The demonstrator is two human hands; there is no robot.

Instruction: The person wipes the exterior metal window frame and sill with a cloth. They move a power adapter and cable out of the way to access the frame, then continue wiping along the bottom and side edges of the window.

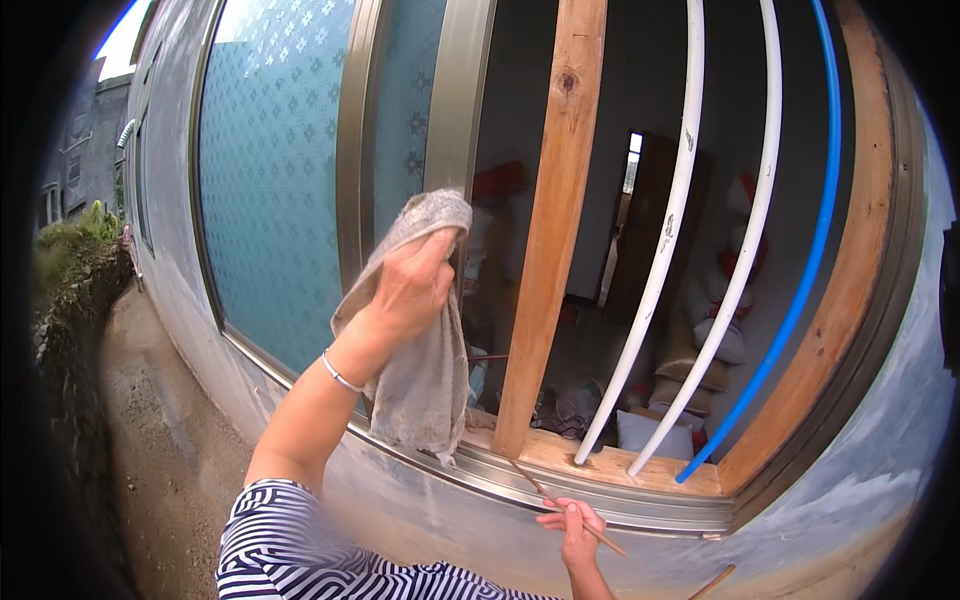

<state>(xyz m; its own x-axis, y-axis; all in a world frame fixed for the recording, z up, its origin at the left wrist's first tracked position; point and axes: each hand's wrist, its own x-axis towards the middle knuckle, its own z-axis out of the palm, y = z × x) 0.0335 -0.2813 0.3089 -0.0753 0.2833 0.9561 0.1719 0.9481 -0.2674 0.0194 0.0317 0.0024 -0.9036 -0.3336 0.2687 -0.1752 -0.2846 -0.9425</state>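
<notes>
My left hand [416, 281] grips a grey, worn cloth [420, 401], which hangs below the fist in front of the metal stile [457, 97] of a sliding window sash. A bracelet [341, 373] circles that wrist. Lower down, my right hand [576, 529] holds a thin wooden stick [541, 489] between thumb and fingers. The stick's far end points up and left to the metal sill track [600, 499], near the foot of a wooden post [551, 225]; whether it touches cannot be told. Patterned blue-green glass [270, 195] fills the sash on the left.
Two white bars [679, 217] [757, 217] and a blue bar [817, 247] stand upright in the opening. Behind them, stacked sacks [690, 375] lie in a dark room. Another stick end [712, 581] shows at the bottom right. A dirt path [176, 465] runs along the wall at left.
</notes>
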